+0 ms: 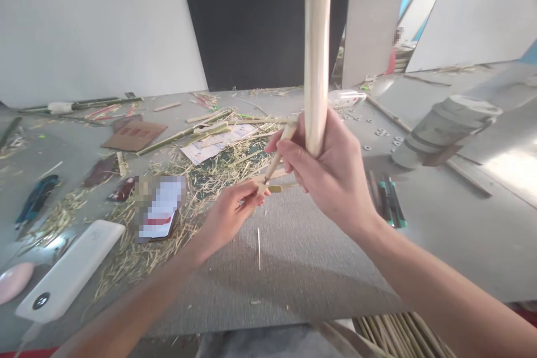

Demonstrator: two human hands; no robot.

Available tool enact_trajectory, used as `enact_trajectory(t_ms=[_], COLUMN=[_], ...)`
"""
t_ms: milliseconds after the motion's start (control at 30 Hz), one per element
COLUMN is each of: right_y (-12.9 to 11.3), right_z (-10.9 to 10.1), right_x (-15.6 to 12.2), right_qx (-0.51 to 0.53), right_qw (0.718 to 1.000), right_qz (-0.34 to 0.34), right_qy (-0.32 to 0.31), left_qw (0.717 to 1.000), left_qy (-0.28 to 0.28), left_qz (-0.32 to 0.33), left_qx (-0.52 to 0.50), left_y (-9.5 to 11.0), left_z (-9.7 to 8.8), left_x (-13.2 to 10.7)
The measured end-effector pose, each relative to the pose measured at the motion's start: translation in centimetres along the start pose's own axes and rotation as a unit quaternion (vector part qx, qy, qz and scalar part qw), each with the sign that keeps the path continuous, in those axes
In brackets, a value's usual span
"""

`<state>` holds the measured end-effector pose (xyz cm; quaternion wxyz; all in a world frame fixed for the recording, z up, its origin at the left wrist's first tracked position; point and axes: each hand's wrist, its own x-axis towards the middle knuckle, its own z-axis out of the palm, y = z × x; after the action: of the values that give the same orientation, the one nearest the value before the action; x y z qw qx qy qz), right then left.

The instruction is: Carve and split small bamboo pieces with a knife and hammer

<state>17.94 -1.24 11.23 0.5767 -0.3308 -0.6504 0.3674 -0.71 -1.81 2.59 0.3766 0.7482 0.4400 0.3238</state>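
My right hand (331, 168) is closed around a thick pale wooden stick (316, 56) that rises past the top of the view. Its thumb and fingers also press on a slim tapered pale stick (277, 161), which slants down to a narrow dark tip. That tip meets a small pale bamboo piece (262, 186) pinched in my left hand (235, 207). Fingers hide part of the small piece. Just right of it a short yellow-green strip (275, 188) shows. A thin sliver (259, 249) lies on the table below.
Shavings (235, 159) cover the table's middle. At left are a phone (161, 210), a white power bank (69, 271) and a blue-black cutter (37, 198). Green-handled tools (392, 204), small white rings (381, 132) and a grey cylindrical container (440, 131) are at right.
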Motion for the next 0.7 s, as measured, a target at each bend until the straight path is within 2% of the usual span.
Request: enact_trajectory(t_ms=[200,467,633,700], right_y=[1.2,0.7,0.7,0.7], right_z=[0.3,1.0,1.0,1.0], right_x=[0.2,0.4,0.2,0.2], right_qx=[-0.02,-0.046,-0.072,-0.081], right_qw=[0.999,0.997,0.996,0.996], right_qz=[-0.023,-0.027,-0.013,-0.011], right_qy=[-0.032,-0.053,-0.042,-0.036], left_qw=[0.999,0.997,0.998,0.996], left_qy=[0.023,0.055,0.044,0.067], left_qz=[-0.001,0.037,0.034,0.04], left_qx=[-0.027,-0.034,-0.027,-0.046], left_y=[-1.3,-2.5,-1.4,-0.3], left_z=[0.8,0.9,-0.3,-1.5], left_x=[-0.3,-0.1,-0.1,0.0])
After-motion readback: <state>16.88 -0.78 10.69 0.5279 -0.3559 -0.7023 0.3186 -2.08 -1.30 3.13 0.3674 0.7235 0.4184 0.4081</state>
